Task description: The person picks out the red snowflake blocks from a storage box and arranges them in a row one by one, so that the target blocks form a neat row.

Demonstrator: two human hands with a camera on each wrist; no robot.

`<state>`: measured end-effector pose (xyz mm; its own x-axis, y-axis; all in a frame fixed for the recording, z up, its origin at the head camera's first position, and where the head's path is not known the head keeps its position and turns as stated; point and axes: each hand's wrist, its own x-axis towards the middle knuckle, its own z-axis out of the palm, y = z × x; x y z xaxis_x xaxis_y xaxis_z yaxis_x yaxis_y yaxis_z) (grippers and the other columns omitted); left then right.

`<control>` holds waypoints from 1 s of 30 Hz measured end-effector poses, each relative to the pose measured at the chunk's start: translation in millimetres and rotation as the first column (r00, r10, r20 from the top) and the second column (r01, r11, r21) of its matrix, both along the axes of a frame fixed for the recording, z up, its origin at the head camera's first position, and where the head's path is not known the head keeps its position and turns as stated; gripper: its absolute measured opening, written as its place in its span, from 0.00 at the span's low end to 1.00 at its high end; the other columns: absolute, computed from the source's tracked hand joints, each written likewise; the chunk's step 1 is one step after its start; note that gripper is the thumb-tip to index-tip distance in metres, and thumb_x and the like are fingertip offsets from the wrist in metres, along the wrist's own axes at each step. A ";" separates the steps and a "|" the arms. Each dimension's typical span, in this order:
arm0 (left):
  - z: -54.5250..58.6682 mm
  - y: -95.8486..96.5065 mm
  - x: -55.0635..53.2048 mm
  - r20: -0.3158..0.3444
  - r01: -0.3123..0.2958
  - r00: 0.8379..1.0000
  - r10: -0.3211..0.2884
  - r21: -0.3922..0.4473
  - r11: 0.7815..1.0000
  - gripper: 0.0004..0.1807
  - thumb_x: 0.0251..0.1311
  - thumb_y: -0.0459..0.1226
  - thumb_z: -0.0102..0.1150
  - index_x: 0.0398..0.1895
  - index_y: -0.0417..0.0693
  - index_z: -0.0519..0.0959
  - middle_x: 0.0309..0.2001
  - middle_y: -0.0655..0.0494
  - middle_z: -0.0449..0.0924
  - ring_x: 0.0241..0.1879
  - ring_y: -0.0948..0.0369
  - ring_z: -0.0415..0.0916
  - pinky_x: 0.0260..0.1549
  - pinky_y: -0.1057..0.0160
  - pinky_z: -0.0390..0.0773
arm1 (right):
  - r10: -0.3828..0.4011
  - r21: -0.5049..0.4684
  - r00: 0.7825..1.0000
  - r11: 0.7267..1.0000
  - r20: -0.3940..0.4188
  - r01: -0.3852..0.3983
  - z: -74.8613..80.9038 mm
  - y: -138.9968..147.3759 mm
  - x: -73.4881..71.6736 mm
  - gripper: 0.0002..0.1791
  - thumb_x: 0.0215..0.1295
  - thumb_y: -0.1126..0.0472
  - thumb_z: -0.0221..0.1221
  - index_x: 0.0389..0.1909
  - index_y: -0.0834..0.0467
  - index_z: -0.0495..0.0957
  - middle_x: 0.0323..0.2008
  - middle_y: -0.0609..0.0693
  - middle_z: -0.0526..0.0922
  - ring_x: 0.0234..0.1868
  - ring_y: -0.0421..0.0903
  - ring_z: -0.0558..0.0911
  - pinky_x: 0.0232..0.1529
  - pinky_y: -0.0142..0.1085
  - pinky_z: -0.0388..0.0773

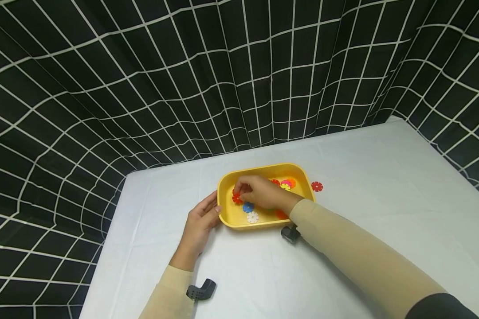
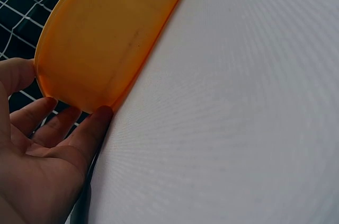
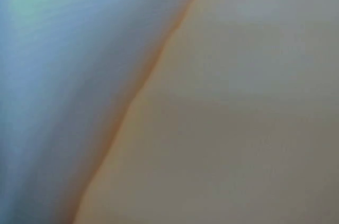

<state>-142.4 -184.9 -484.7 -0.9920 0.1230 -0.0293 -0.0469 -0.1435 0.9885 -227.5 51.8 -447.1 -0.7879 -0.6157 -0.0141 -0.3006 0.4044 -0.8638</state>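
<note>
Tray (image 1: 230,214) on white table (image 1: 371,190). Left hand (image 1: 197,227) at tray's left end: thumb on rim, fingers apart against outer wall. Right hand (image 1: 261,193) inside tray, finger and thumb pinching red disc (image 1: 237,199) near left end. Blue disc (image 1: 248,207), white disc (image 1: 253,217) just beside, in tray. Loose disc (image 1: 317,186) just right of tray.

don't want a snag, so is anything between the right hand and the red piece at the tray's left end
Nothing visible: the right hand is inside the tray, right at the red piece; whether it's pinched is unclear.
</note>
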 end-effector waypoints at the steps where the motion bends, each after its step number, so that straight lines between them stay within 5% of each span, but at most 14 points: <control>1: 0.0 0.1 -0.2 0.002 0.000 1.000 0.000 0.001 1.000 0.32 0.77 0.31 0.62 0.81 0.36 0.68 0.78 0.40 0.68 0.75 0.46 0.70 0.64 0.54 0.81 | -0.008 -0.017 1.000 1.000 0.011 0.008 0.3 0.5 -0.3 0.06 0.76 0.69 0.67 0.47 0.57 0.84 0.39 0.48 0.83 0.43 0.49 0.80 0.48 0.37 0.83; 8: 0.7 0.8 -0.5 0.008 -0.006 1.000 0.006 -0.016 1.000 0.31 0.77 0.32 0.62 0.81 0.36 0.69 0.78 0.41 0.69 0.74 0.47 0.71 0.63 0.54 0.81 | -0.062 -0.122 0.993 0.990 0.102 0.075 7.0 4.5 0.9 0.05 0.76 0.69 0.65 0.48 0.59 0.85 0.42 0.53 0.82 0.34 0.55 0.81 0.38 0.45 0.87; 21: -0.3 0.5 -1.2 0.012 -0.018 1.000 0.018 -0.019 1.000 0.30 0.77 0.32 0.63 0.79 0.38 0.71 0.76 0.45 0.72 0.73 0.50 0.72 0.64 0.55 0.81 | -0.128 -0.182 0.966 0.968 0.223 0.170 21.5 15.1 7.2 0.08 0.77 0.66 0.67 0.52 0.56 0.86 0.46 0.56 0.83 0.46 0.62 0.87 0.49 0.52 0.89; 30: -0.9 0.6 -0.7 0.016 -0.031 0.999 0.032 -0.025 0.999 0.29 0.77 0.32 0.63 0.79 0.40 0.72 0.76 0.45 0.73 0.73 0.49 0.73 0.63 0.55 0.81 | -0.184 -0.166 0.962 0.961 0.202 0.219 29.6 28.8 13.8 0.09 0.79 0.64 0.66 0.54 0.54 0.86 0.46 0.54 0.84 0.50 0.61 0.83 0.55 0.50 0.86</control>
